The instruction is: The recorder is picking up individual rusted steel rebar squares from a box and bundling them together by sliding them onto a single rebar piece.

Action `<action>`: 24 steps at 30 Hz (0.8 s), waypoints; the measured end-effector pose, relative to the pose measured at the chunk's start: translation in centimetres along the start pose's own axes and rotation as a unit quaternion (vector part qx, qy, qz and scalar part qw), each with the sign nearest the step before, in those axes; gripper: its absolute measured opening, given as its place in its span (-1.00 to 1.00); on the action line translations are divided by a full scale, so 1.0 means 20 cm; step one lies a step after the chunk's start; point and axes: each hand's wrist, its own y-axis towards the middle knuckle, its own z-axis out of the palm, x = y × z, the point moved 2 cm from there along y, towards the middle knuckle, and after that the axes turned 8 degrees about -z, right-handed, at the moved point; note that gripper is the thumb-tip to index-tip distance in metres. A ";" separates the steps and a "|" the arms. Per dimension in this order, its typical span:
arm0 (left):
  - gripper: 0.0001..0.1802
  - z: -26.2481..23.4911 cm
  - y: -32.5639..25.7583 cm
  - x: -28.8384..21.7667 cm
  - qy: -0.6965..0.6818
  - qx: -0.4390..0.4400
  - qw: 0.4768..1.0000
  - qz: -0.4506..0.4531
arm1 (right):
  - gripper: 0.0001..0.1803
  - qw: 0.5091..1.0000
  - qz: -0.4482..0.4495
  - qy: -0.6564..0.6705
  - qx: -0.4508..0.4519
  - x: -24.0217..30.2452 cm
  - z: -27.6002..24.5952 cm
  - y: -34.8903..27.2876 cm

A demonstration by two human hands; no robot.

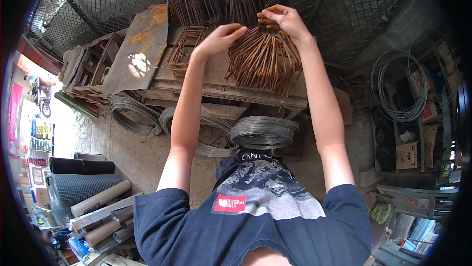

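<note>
Leaning on the worn wooden desk (216, 81), a bundle of rusty bent steel rods (264, 59) fans out like thin brown ribs, rough and dull. The right hand (284, 20) is at its top end, with fingers (268, 16) curled together and pinched on the rod tips. The left hand (219, 39) lies flat just beside the bundle, fingers straight and close together, touching its upper edge but clamped on nothing. Behind stand two more stacks of rusty rod frames (194, 0). Below the desk lies a grey wire coil (263, 132), smooth and round.
</note>
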 end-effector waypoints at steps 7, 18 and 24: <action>-0.37 0.09 -0.03 0.10 -0.072 -0.104 0.992 0.000 | -0.83 0.999 -0.004 0.010 0.035 0.00 0.02 0.00; -0.34 0.05 -0.06 -0.07 0.096 -0.095 0.990 -0.041 | -0.82 0.999 -0.009 -0.003 0.037 -0.01 -0.01 -0.01; -0.35 0.07 -0.11 0.06 -0.022 -0.043 0.996 -0.078 | -0.84 0.997 -0.021 -0.007 0.068 0.00 0.02 0.01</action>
